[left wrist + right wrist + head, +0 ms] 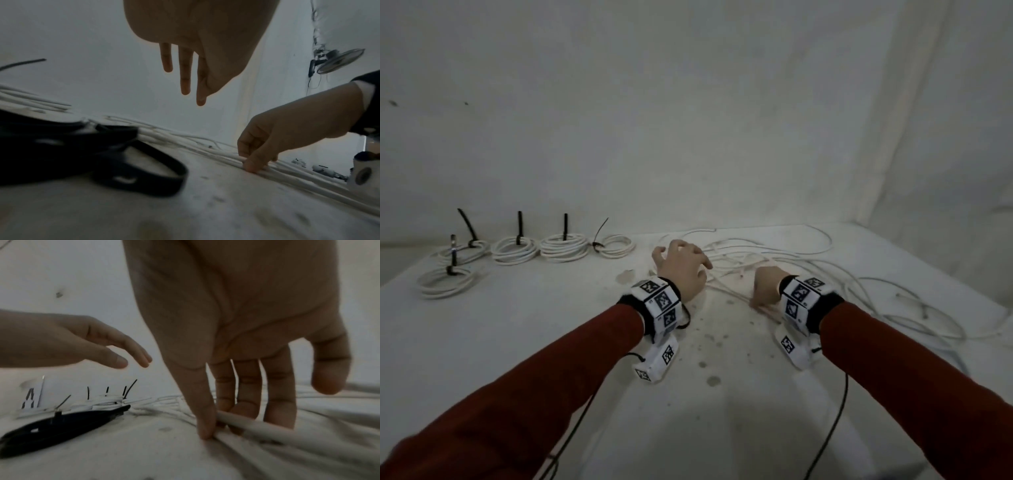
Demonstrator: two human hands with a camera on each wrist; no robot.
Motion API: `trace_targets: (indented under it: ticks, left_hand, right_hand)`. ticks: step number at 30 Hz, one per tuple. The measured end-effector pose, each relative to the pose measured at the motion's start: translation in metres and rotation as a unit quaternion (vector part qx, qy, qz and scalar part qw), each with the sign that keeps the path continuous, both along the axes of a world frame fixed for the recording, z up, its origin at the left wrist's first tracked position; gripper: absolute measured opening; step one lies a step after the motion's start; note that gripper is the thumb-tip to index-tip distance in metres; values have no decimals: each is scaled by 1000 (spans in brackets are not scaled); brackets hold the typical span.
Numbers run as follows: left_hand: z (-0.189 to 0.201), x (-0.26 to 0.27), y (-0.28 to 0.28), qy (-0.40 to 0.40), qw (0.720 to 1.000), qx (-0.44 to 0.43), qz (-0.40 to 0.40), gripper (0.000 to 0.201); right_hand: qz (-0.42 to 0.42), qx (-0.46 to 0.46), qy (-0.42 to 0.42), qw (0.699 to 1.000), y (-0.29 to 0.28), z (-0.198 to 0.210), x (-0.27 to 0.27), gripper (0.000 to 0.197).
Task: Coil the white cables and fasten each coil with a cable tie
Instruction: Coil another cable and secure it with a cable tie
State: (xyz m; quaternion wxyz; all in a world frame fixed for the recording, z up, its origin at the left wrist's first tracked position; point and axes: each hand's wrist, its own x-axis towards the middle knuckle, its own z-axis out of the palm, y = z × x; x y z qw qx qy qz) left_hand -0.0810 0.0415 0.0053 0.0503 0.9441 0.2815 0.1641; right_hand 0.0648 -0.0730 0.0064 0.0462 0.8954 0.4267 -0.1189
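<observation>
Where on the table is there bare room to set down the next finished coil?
Bare table lies in front of the tied coils, left of the left hand. Right of the right hand, loose cables crowd the surface.

Five tied coils (pixel 565 247) lie in a group on the white table (pixel 517 342), well left of the loose cables (pixel 808 274), each bound with a dark tie (pixel 565 227) standing up. The left hand (pixel 683 269) hovers at the tangle's left edge, fingers spread and bent. The right hand (pixel 767 286) reaches down among the loose cables, fingertips at one strand. Both sleeves (pixel 544 377) are red.
</observation>
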Motion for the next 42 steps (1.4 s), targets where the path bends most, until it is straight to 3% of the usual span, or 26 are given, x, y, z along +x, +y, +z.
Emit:
trace_targets:
  ticks: [1, 3, 6, 11, 15, 19, 25, 34, 39, 41, 42]
  left_hand:
    - [0, 7, -3, 6, 1000, 0, -11, 28]
    - [0, 18, -9, 26, 999, 8, -31, 34]
    - [5, 35, -16, 31, 998, 11, -59, 36]
    - [62, 39, -12, -139, 981, 1, -133, 22]
    - [121, 26, 2, -275, 954, -9, -119, 26]
    - [172, -1, 27, -447, 881, -129, -88, 21]
    - [209, -52, 61, -481, 864, -142, -44, 30]
    - [262, -109, 69, -587, 797, -143, 0, 28]
    - [280, -129, 74, -598, 794, -112, -11, 27]
    - [280, -134, 80, -581, 810, -73, -17, 27]
    - [278, -136, 83, -561, 826, -46, -14, 26]
  right_hand:
    - [13, 11, 14, 1000, -6, 7, -5, 29]
    - [39, 62, 43, 996, -8, 18, -5, 22]
    - [64, 208, 111, 970, -12, 37, 1, 8]
    - [98, 415, 137, 894, -18, 84, -2, 14]
    - [96, 521, 212, 821, -29, 113, -2, 18]
    - [93, 554, 214, 799, -45, 116, 3, 25]
    - [95, 557, 226, 794, -62, 106, 10, 37]
    - [83, 562, 193, 800, -69, 110, 16, 57]
    - [77, 584, 226, 776, -66, 116, 8, 61]
    - [89, 604, 284, 739, -64, 122, 2, 60]
    - [90, 622, 340, 699, -62, 126, 1, 54]
